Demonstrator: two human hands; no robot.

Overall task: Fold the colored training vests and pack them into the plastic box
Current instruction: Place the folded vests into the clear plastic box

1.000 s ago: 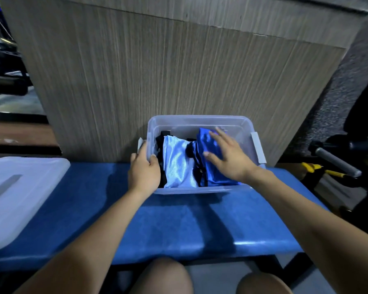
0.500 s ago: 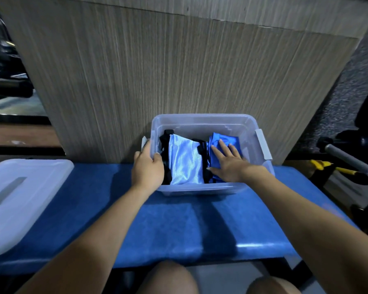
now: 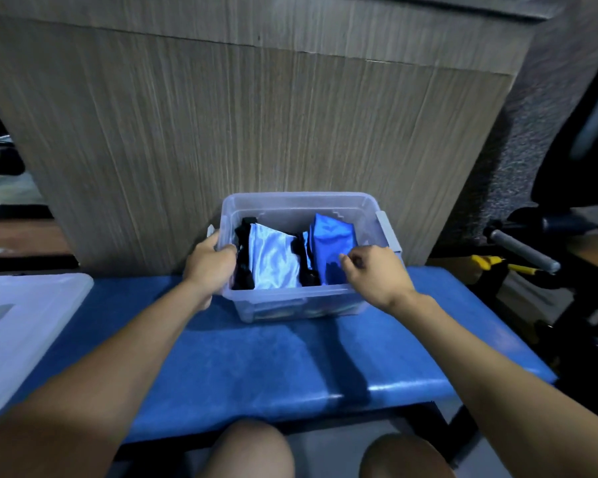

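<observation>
Left hand [image 3: 210, 267] grips, right hand [image 3: 377, 274] hovers with fingers curled

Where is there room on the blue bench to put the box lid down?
Bare blue bench lies between the plastic box and the near edge, between both forearms. The left end holds the lid. The box itself is crowded with vests.

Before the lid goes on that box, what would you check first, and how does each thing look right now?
1. Light blue vest inside the plastic box: ok.
2. Dark blue vest below the rim: cannot tell.
3. Left hand steadying the box: ok.
4. Right hand clear of the box: not ok, its fingers are over the vest.
5. Lid within reach on the bench: ok.
</observation>
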